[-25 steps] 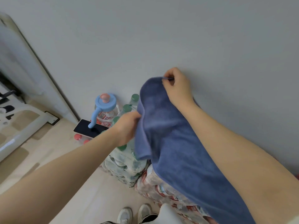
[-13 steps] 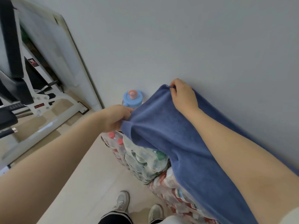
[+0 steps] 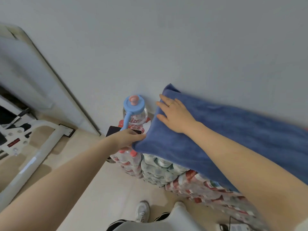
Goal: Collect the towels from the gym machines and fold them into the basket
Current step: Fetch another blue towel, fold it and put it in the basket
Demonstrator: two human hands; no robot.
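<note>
A blue towel (image 3: 233,130) lies spread flat over stacked packs of bottled water (image 3: 166,174) against the grey wall. My right hand (image 3: 173,114) rests on its left end, palm down with straight fingers and a ring on one finger. My left hand (image 3: 128,137) pinches the towel's near left corner at its edge. No basket is in view.
A big water bottle with a light-blue lid and strap (image 3: 134,112) stands left of the towel, beside a dark phone (image 3: 113,131). A white gym machine frame (image 3: 33,154) and a leaning white panel (image 3: 33,75) fill the left. My shoes (image 3: 141,210) are on the beige floor.
The towel was held up by both hands; now it lies flat on the packs. My right hand let go of its top corner and lies flat on it. The left still pinches the corner.
</note>
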